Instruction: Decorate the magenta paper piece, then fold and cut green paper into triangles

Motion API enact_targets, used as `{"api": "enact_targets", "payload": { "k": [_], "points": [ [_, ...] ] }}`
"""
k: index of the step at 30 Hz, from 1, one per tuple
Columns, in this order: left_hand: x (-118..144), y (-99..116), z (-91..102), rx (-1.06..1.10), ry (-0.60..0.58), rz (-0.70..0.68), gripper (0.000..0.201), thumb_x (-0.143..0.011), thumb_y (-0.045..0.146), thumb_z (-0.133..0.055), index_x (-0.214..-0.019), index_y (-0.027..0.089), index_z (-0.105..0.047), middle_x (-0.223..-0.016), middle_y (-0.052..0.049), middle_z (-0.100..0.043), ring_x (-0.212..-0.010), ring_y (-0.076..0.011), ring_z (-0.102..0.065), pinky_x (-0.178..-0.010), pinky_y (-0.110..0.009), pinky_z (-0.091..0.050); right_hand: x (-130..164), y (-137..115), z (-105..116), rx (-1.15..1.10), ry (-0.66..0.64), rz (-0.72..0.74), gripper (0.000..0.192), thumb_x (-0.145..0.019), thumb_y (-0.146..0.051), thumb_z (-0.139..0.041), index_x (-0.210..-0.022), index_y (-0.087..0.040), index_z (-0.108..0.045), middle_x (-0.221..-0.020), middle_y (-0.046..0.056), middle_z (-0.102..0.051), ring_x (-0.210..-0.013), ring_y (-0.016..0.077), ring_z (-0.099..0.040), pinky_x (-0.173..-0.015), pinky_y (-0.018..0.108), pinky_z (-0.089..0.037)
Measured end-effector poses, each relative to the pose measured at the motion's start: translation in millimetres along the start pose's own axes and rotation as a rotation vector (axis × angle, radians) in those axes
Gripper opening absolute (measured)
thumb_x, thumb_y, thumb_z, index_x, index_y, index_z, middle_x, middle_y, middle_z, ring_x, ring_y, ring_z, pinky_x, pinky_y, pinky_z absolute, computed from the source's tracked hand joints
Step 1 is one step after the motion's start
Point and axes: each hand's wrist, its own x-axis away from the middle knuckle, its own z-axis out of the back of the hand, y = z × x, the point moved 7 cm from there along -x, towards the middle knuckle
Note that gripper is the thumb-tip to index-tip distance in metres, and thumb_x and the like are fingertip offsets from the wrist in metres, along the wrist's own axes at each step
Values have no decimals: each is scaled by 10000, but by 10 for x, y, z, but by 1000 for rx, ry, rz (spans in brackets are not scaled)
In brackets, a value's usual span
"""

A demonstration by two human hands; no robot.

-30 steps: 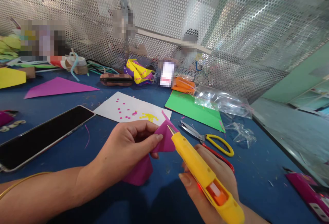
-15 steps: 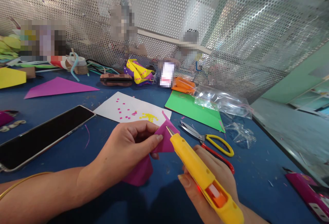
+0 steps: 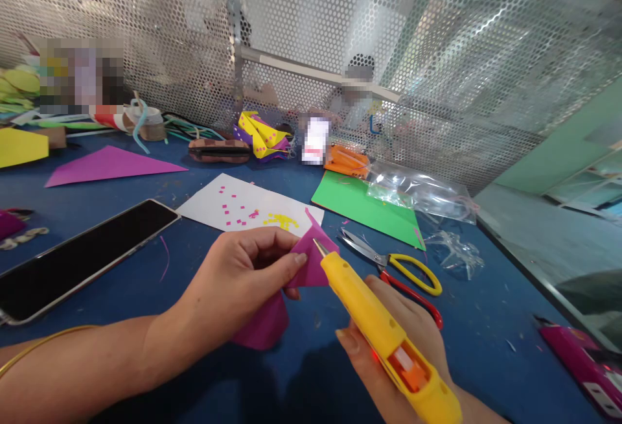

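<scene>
My left hand (image 3: 238, 284) pinches a folded magenta paper piece (image 3: 311, 268) between thumb and fingers, just above the blue table (image 3: 146, 281). More of the magenta paper (image 3: 265, 323) hangs below that hand. My right hand (image 3: 398, 346) grips a yellow glue gun (image 3: 383, 333), whose metal tip touches the upper edge of the magenta piece. Yellow-and-red scissors (image 3: 398, 265) lie on the table just beyond my right hand.
A phone (image 3: 78, 259) lies at the left, a white sheet (image 3: 243, 207) with pink and yellow bits ahead, then green paper (image 3: 364, 207) and a clear plastic bag (image 3: 418, 194). A magenta triangle (image 3: 109, 164) and craft clutter line the perforated metal screen (image 3: 340, 35). A magenta box (image 3: 583, 362) sits far right.
The glue gun has shifted slightly left and toward the paper. My left hand and the magenta piece stay put.
</scene>
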Motion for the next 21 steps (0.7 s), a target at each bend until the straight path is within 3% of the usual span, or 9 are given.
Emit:
{"api": "enact_targets", "payload": {
  "k": [9,21],
  "points": [
    [19,10,7,8,-1,8,65,-788,195,-694,-741,168,-728,-623,46,-681,-504,-42,-589,-475,-91,-452,-6,-44,20,57,49,35,136,-920,-235,-553,-816,-196,-476,-666,-16,-492,-575,121,-509,-472,254,-380],
    [28,10,24,-51,21,23,85,-795,244,-694,-764,172,-727,-657,21,-701,-524,-71,-600,-500,-135,-476,-3,-25,17,35,22,4,164,-888,-235,-576,-776,-214,-458,-637,-28,-468,-525,111,-472,-445,252,-365]
  ]
}}
